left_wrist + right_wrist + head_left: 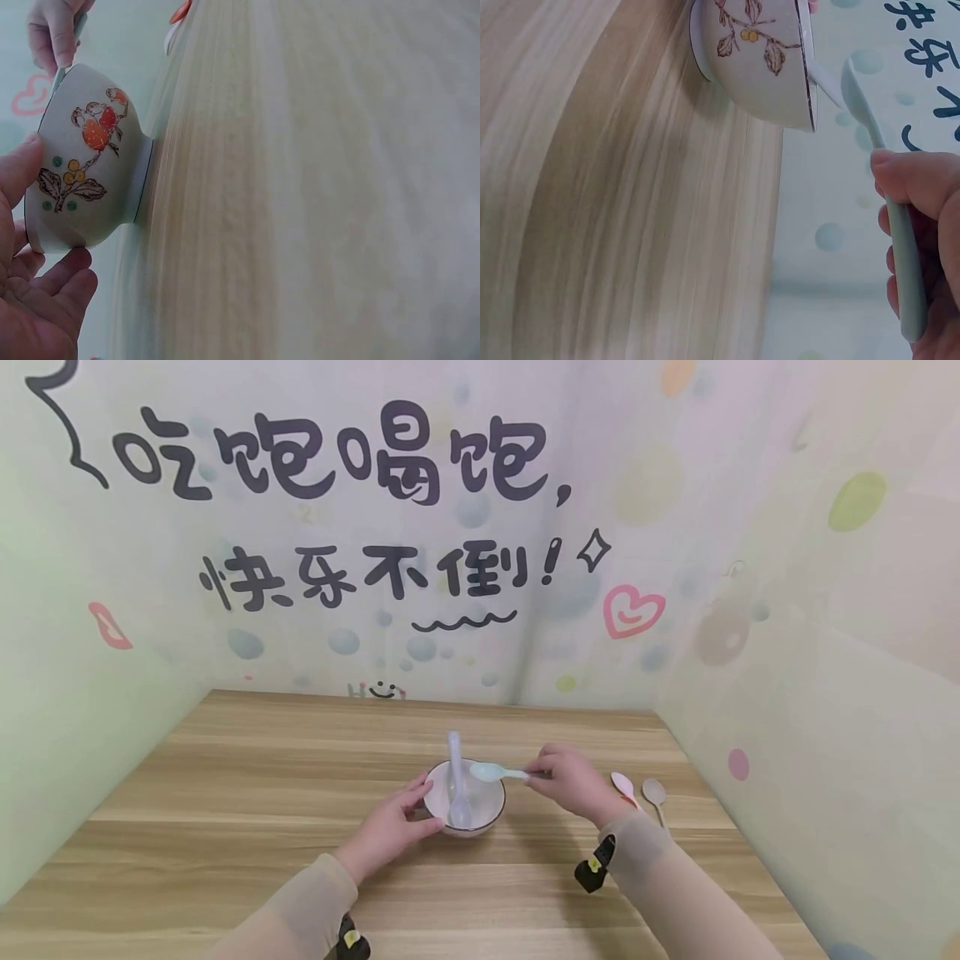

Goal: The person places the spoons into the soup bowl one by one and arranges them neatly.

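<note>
The left hand point(392, 828) has its fingers round the bowl point(487, 803), in from the far edge of the counter point(285, 785), while the right hand point(572, 783) grips the mint spoon point(491, 772) above it, best kept, I'd say, clear of the lilac spoon point(455, 762) inside.

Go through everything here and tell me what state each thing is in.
Bowl, upright on the table
Lavender spoon, inside the bowl, leaning on its rim
Pale teal spoon, raised over the bowl
White spoon, lying down, partly hidden
Grey spoon, lying down, partly hidden
Left hand, gripping the bowl
Right hand, holding the pale teal spoon
</note>
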`<state>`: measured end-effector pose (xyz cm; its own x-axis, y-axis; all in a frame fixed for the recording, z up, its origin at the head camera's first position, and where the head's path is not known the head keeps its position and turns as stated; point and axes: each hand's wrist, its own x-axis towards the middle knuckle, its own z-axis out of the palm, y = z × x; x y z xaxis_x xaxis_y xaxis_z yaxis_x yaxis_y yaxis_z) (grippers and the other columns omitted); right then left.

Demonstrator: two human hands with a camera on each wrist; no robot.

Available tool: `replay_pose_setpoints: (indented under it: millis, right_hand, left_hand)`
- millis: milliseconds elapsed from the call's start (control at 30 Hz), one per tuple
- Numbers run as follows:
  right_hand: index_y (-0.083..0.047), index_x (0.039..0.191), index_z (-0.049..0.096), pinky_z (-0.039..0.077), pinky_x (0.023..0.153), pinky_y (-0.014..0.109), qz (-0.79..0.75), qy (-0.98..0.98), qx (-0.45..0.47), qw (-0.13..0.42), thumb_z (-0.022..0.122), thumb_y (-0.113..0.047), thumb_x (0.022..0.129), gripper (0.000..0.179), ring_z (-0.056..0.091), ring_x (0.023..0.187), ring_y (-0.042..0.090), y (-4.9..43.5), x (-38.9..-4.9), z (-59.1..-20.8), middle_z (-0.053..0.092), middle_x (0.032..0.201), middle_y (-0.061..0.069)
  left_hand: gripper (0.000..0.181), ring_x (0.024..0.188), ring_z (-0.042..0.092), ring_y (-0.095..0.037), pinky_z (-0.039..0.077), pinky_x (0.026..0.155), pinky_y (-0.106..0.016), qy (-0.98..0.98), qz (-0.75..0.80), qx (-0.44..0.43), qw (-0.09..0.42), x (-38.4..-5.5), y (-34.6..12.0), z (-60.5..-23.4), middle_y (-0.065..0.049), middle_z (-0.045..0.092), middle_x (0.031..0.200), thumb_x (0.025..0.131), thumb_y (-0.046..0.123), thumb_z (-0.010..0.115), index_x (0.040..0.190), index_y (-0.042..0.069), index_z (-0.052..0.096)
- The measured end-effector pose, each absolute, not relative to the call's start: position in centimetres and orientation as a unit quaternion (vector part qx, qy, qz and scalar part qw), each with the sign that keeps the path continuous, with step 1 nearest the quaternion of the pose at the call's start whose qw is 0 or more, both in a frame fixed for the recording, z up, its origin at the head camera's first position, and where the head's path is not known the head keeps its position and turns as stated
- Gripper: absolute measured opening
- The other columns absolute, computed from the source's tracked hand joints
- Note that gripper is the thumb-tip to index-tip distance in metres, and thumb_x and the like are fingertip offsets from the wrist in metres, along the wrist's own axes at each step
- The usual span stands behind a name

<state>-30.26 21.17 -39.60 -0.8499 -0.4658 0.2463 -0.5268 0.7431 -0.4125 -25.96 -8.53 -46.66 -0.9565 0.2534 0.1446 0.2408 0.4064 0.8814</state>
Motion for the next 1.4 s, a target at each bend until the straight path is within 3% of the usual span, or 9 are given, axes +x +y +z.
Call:
replay_pose_setpoints:
  millis: [333, 767, 1067, 1400]
  right_hand:
    - [-0.013, 0.089, 0.078, 0.044, 0.063, 0.022, 0.134, -0.905, 0.392, 0.095, 0.078, -0.015, 0.081, 0.009, 0.046, 0.07, 0.005, 20.4, -30.7, -39.3, 0.053, 0.073, -0.013]
    - [-0.013, 0.089, 0.078, 0.041, 0.061, 0.02, 0.107, -0.897, 0.427, 0.025, 0.075, -0.015, 0.084, 0.006, 0.042, 0.069, 0.005, 19.2, -30.8, -38.7, 0.045, 0.075, -0.01]
    - [-0.014, 0.09, 0.078, 0.041, 0.06, 0.021, 0.05, -0.881, 0.468, 0.054, 0.073, -0.018, 0.085, 0.008, 0.043, 0.067, 0.006, 18.2, -30.9, -38.9, 0.047, 0.074, -0.008]
    - [-0.016, 0.096, 0.076, 0.049, 0.072, 0.028, -0.009, -0.891, 0.442, 0.098, 0.072, -0.018, 0.085, 0.012, 0.055, 0.081, 0.014, 17.7, -30.4, -39.6, 0.058, 0.086, -0.005]
  left_hand:
    - [0.071, 0.122, 0.052, -0.028, 0.043, 0.102, -0.045, 0.832, 0.534, 0.15, 0.008, -25.8, -8.6, -46.5, -0.009, 0.032, 0.154, 0.081, 0.021, 0.078, 0.14, -0.002, 0.046]
    - [0.071, 0.123, 0.052, -0.03, 0.042, 0.103, -0.046, 0.832, 0.535, 0.15, 0.01, -25.8, -8.5, -46.4, -0.01, 0.031, 0.154, 0.082, 0.021, 0.078, 0.14, -0.002, 0.045]
    - [0.072, 0.123, 0.052, -0.03, 0.042, 0.103, -0.046, 0.838, 0.524, 0.149, 0.007, -25.9, -8.5, -46.5, -0.009, 0.032, 0.154, 0.081, 0.023, 0.078, 0.141, -0.001, 0.045]
    - [0.072, 0.124, 0.051, -0.031, 0.043, 0.102, -0.046, 0.834, 0.53, 0.155, 0.008, -25.8, -8.5, -46.5, -0.012, 0.03, 0.155, 0.082, 0.023, 0.078, 0.141, -0.003, 0.045]
